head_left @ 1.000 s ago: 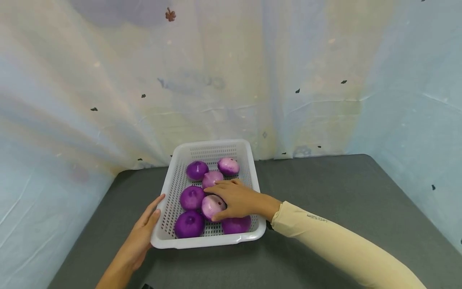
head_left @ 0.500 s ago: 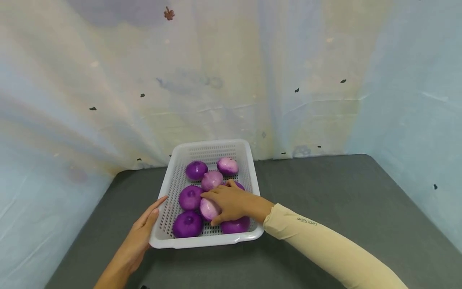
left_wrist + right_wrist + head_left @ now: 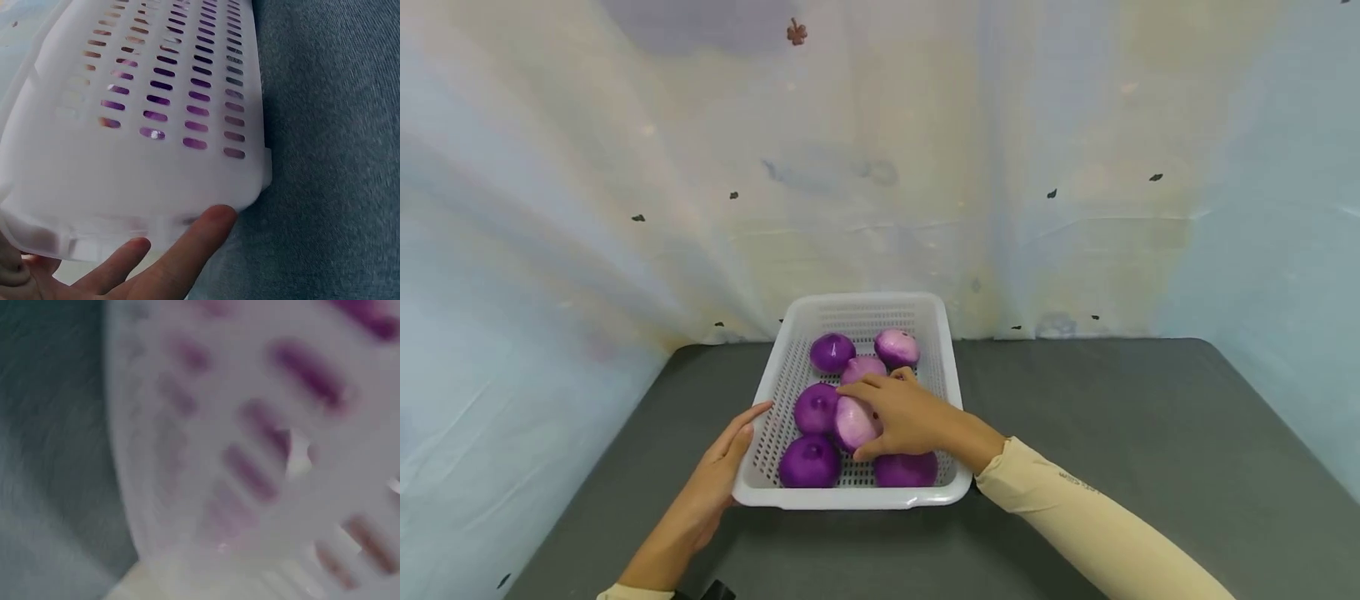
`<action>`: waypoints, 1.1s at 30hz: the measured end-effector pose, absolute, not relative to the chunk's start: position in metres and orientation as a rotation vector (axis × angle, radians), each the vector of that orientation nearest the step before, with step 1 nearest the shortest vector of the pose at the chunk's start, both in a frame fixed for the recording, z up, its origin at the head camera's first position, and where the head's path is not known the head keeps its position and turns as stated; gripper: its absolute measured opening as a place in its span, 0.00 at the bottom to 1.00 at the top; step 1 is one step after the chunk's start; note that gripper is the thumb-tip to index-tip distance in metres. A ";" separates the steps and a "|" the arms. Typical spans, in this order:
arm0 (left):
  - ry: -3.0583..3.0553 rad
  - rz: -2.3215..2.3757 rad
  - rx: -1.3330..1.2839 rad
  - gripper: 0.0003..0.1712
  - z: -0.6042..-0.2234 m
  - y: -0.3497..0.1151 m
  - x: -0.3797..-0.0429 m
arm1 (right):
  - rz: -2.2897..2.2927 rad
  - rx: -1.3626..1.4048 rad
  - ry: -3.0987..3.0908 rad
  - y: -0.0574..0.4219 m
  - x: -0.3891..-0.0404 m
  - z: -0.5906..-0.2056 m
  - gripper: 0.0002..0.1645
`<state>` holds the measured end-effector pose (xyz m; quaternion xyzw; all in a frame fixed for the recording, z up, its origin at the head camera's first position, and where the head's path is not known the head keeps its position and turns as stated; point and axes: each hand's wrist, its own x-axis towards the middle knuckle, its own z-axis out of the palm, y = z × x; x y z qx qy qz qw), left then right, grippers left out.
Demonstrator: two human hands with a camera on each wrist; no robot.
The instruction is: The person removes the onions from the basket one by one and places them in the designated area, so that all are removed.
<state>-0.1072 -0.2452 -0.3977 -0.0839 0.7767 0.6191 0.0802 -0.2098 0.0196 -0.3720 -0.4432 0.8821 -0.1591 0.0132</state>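
A white plastic basket (image 3: 857,498) with slotted walls stands on the dark table, holding several purple onions. Among them, a paler pink-purple onion (image 3: 854,423) lies under my right hand (image 3: 906,415), which grips it between thumb and fingers. Dark purple onions (image 3: 809,462) lie close around it. At the basket's left side, my left hand (image 3: 718,467) touches the rim. Seen from the left wrist, straight fingers (image 3: 194,253) lie along the basket's edge. The right wrist view shows mostly blurred basket wall (image 3: 300,531), with purple behind its slots; the right hand's fingers are hidden there.
The dark grey table (image 3: 1097,417) extends to both sides of the basket. A pale patterned curtain (image 3: 880,167) hangs behind the table and down its left side. A small black object (image 3: 718,590) shows at the bottom edge, near the left wrist.
The head view has shifted, so the whole scene sits further right. My right hand stays at the same onion, whose dark spot shows again after being covered. My left hand remains at the rim.
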 end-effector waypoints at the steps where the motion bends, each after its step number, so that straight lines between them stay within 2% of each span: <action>1: 2.325 1.852 -0.260 0.27 -0.398 -0.245 -0.107 | -0.538 -1.372 2.748 0.021 -0.209 -0.371 0.51; 9: 2.335 1.857 -0.218 0.25 -0.399 -0.232 -0.115 | -0.964 -1.173 2.769 0.067 -0.184 -0.349 0.50; 16: 2.350 1.839 -0.199 0.25 -0.398 -0.226 -0.119 | -1.101 -1.015 2.887 0.119 -0.158 -0.335 0.46; 25: 2.356 1.826 -0.199 0.25 -0.395 -0.224 -0.123 | -1.251 -0.753 2.915 0.161 -0.143 -0.346 0.46; 33: 2.348 1.835 -0.191 0.26 -0.398 -0.227 -0.120 | -1.333 -0.761 2.779 0.171 -0.143 -0.354 0.45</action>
